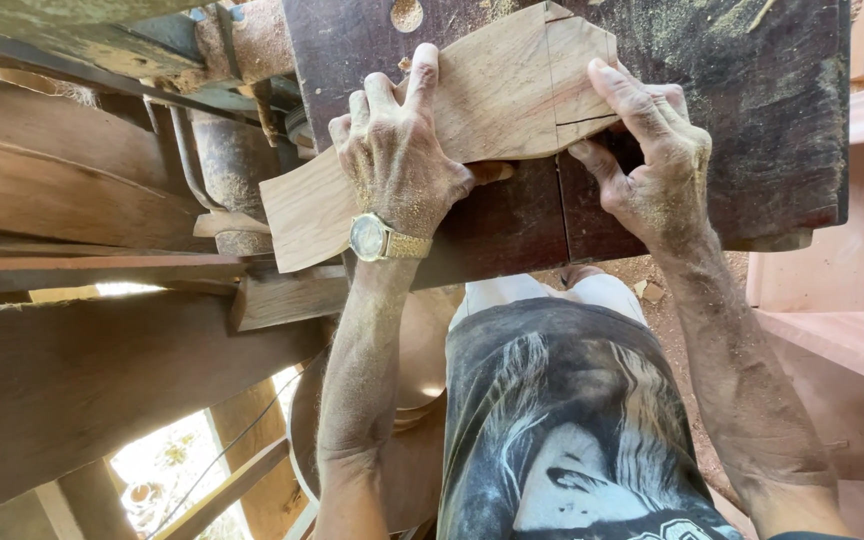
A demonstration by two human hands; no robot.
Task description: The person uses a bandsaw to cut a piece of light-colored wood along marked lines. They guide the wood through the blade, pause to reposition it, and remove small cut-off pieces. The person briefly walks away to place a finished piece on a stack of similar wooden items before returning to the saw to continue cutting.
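Fingers (384,100) of the left hand (397,160) press flat on the wooden board (497,95) atop the dark saw table (752,130); the right hand (652,150) pinches its cut edge. A slip there could drag fingertips into the kerf.

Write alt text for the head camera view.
Two sawdust-covered hands press a pale, curved wooden board flat on a dark saw table. The left hand, wearing a wristwatch, spreads over the board's middle; the right hand grips its right end, where cut lines show.
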